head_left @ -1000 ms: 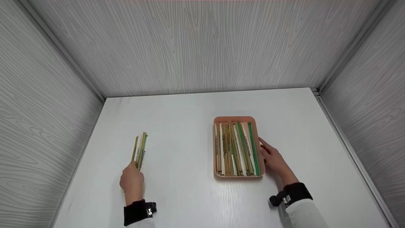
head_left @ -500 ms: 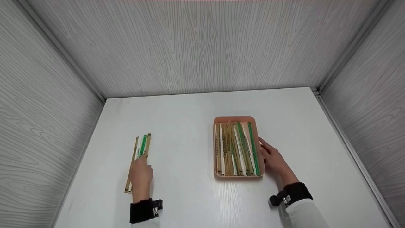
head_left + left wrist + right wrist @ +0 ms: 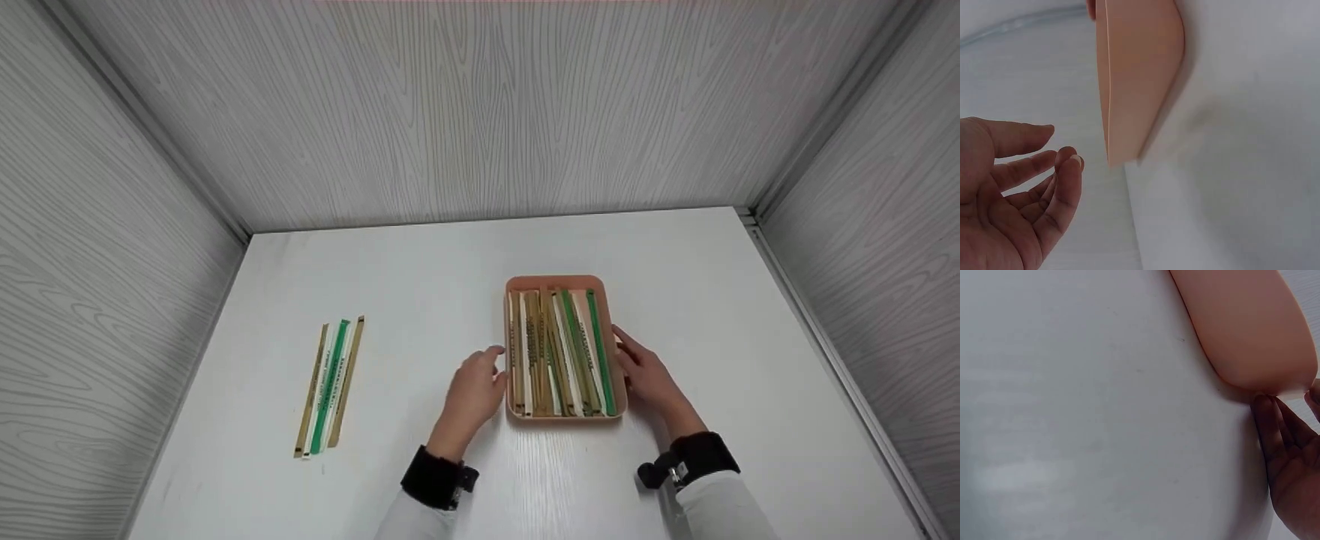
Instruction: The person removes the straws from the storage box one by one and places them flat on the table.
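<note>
A pink-orange tray [image 3: 568,419] holds many long, thin, flat strips [image 3: 559,352] in tan, white and green, printed with dark lettering. My left hand [image 3: 471,394] is beside its left wall, fingers loosely bent and holding nothing. In the left wrist view, a gap separates this hand [image 3: 1022,185] from the tray wall [image 3: 1143,67]. My right hand [image 3: 654,382] touches the tray's right side with its fingertips. In the right wrist view, the right hand's fingers [image 3: 1269,427] reach the tray's lower edge, while part of the hand is cut off by the frame.
Several similar tan, white and green strips [image 3: 330,390] lie side by side on the white table [image 3: 420,285], left of the tray. Grey wood-grain panels [image 3: 480,112] enclose the table at the back and both sides.
My left hand has let go of the strips, which now lie spread side by side on the left, and moved right to the tray's side. My right hand and the tray have stayed put.
</note>
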Available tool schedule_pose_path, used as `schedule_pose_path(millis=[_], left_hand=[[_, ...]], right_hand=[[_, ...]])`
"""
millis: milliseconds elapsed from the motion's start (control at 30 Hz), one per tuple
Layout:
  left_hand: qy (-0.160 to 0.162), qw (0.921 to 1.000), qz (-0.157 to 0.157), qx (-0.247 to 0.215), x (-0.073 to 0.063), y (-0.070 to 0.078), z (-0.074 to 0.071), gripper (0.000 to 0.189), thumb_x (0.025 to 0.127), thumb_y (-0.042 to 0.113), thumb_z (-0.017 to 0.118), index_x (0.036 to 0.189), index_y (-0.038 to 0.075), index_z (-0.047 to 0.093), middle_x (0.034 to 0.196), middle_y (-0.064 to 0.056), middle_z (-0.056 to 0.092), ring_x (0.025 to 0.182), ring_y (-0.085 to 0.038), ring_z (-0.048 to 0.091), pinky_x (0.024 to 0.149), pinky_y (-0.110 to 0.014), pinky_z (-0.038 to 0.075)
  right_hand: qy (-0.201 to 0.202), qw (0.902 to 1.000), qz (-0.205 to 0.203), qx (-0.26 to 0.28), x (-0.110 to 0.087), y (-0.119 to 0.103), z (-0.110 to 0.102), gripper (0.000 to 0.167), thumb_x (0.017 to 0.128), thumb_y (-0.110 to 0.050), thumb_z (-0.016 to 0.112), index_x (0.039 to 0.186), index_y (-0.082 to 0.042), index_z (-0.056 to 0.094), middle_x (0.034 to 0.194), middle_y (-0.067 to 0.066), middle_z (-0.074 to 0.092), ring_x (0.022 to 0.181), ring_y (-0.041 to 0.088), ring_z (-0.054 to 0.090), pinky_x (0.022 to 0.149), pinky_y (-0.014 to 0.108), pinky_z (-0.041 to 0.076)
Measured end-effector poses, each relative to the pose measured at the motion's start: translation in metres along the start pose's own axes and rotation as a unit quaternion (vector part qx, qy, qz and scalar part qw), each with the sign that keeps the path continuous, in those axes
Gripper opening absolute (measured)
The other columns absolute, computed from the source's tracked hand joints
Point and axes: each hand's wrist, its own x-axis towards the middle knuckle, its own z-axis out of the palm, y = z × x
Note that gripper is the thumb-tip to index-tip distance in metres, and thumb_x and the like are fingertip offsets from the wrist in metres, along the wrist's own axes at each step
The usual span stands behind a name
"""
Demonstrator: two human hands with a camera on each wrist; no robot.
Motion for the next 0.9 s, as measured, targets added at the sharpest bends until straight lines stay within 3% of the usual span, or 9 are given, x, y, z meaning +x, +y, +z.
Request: schedule_pose_path(millis=[200,367,467,700,900], left_hand=[[-0.045,0.998,0.034,0.029,0.011,0.024,0.031,0.043,0.094,0.01,0.064,0.134,-0.002,0.054,0.112,-0.019,0.064,0.09,-0.029,0.066,0.076,-0.038,0.054],[-0.092,0.991,0.046,0.086,0.018,0.033,0.044,0.049,0.09,0.007,0.065,0.136,-0.004,0.052,0.106,-0.023,0.065,0.074,-0.029,0.065,0.058,-0.036,0.053],[-0.112,0.9841,0.05,0.128,0.023,0.035,0.049,0.048,0.089,0.007,0.065,0.134,0.0,0.055,0.104,-0.021,0.065,0.075,-0.027,0.064,0.052,-0.035,0.051],[-0.122,0.9742,0.053,0.182,0.03,0.038,0.063,0.037,0.09,0.006,0.065,0.126,0.014,0.066,0.107,-0.014,0.064,0.085,-0.023,0.062,0.054,-0.033,0.052],[-0.111,0.9711,0.062,0.202,0.035,0.036,0.069,0.03,0.083,-0.002,0.071,0.11,0.009,0.073,0.097,-0.013,0.06,0.074,-0.019,0.058,0.05,-0.03,0.049]], right_hand=[[-0.002,0.9999,-0.006,0.012,0.001,0.001,0.001,0.051,0.107,-0.027,0.04,0.156,-0.026,0.027,0.146,0.018,0.045,0.111,0.03,0.059,0.08,0.035,0.05],[-0.004,0.9999,-0.01,0.01,0.001,0.001,0.0,0.051,0.107,-0.026,0.04,0.156,-0.026,0.027,0.147,0.019,0.044,0.111,0.029,0.057,0.079,0.033,0.05],[-0.004,0.9999,-0.012,0.01,0.001,0.001,0.0,0.051,0.107,-0.025,0.041,0.156,-0.025,0.027,0.147,0.019,0.044,0.112,0.03,0.057,0.078,0.034,0.05],[-0.001,0.9999,-0.003,0.012,-0.001,0.0,0.0,0.051,0.107,-0.025,0.041,0.156,-0.025,0.027,0.149,0.02,0.041,0.111,0.031,0.057,0.075,0.033,0.05],[0.003,0.9998,0.008,0.016,-0.001,0.0,0.001,0.051,0.107,-0.027,0.041,0.156,-0.027,0.027,0.149,0.019,0.041,0.109,0.03,0.057,0.074,0.033,0.05]])
